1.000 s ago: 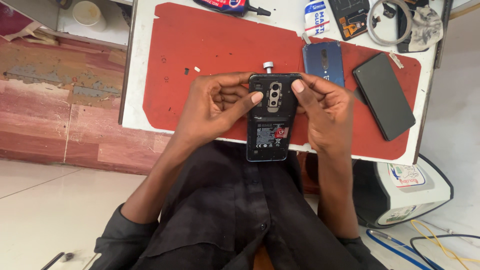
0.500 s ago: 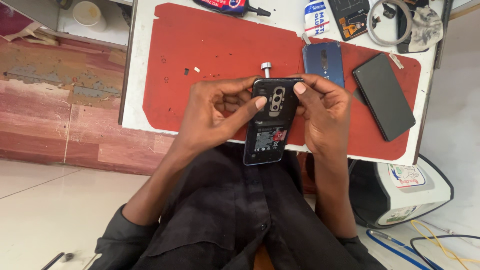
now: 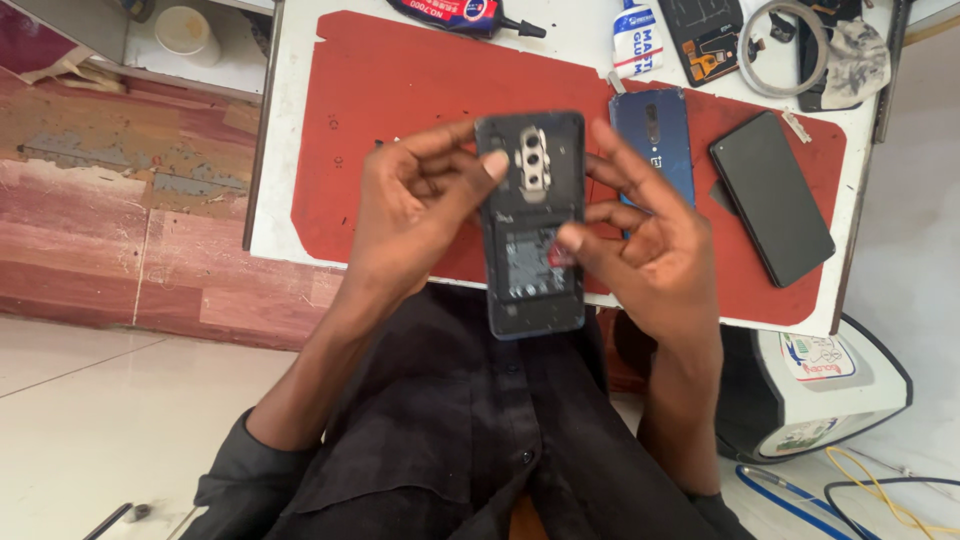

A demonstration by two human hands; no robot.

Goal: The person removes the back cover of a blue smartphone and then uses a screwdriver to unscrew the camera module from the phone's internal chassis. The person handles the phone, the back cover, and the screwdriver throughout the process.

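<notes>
An opened dark phone point(image 3: 532, 225) with its back removed, showing a battery and a silver camera frame, is held upright over the table's front edge. My left hand point(image 3: 410, 205) grips its left side, thumb tip near the camera frame. My right hand point(image 3: 650, 245) holds the right side, with one fingertip pressing on the battery area by a small red tab. A blue phone back cover point(image 3: 655, 135) lies on the red mat point(image 3: 400, 90) just behind my right hand.
A black phone point(image 3: 770, 195) lies face down at the mat's right. Glue tubes point(image 3: 470, 12), a white glue bottle point(image 3: 635, 40), a circuit part point(image 3: 705, 35) and a coiled cable point(image 3: 790, 45) line the table's far edge. A white device point(image 3: 820, 385) sits on the floor.
The phone has been lifted and straightened closer to the camera. My right hand moved from the top right corner down to the battery area. The left thumb stays near the camera frame.
</notes>
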